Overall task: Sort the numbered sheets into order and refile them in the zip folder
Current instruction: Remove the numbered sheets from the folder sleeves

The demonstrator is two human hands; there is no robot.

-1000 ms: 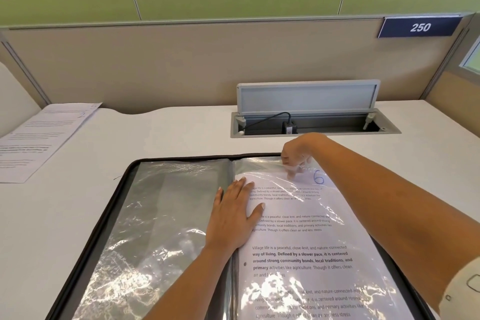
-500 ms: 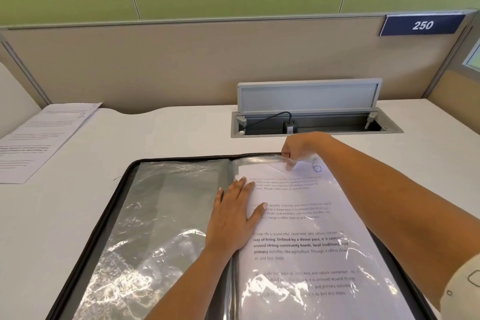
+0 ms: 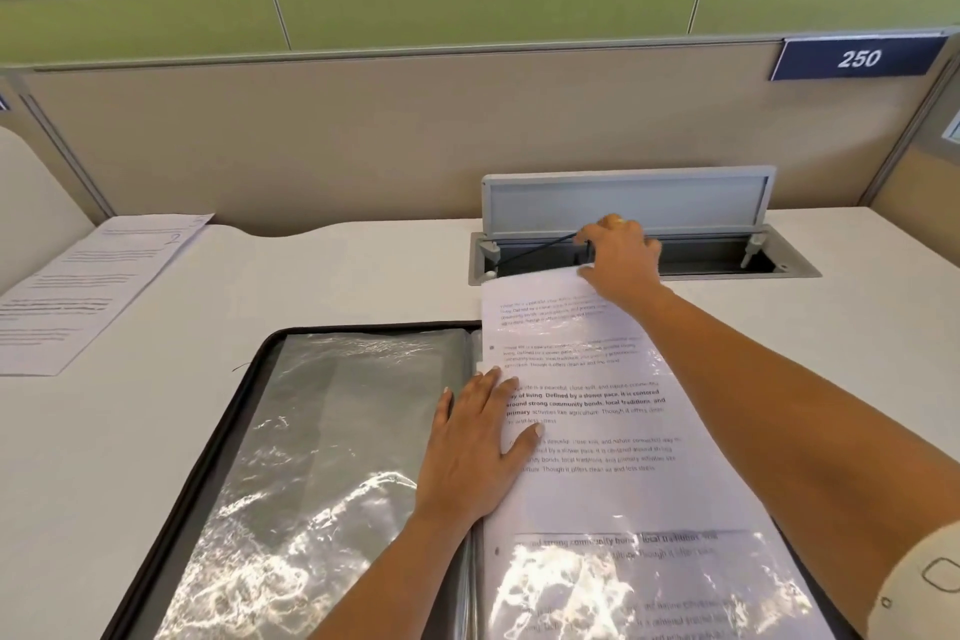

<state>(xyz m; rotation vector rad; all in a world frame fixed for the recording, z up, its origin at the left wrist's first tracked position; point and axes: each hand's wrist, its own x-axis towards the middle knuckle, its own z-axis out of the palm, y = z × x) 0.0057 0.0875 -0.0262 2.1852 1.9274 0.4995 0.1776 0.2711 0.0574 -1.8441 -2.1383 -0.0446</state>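
Sheet (image 3: 561, 296) part-way out of clear sleeve (image 3: 623, 587), top edge past far rim of zip folder (image 3: 226, 431), under right fingertips. Right hand (image 3: 623, 260) curled, pinching that edge; underside of grip hidden from us. Left hand (image 3: 467, 447) flat, fingers straight, pressing sleeve beside spine. Risks, our judgement:
- sleeve clings, sheet buckles or tears at pinch
- left thumb overlaps sheet, pins it
- top edge snags cable well (image 3: 727, 265) just beyond knuckles

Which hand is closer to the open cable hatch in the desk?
Right. The right hand grips the sheet right at the cable hatch; the left hand lies flat on the zip folder, well short of it.
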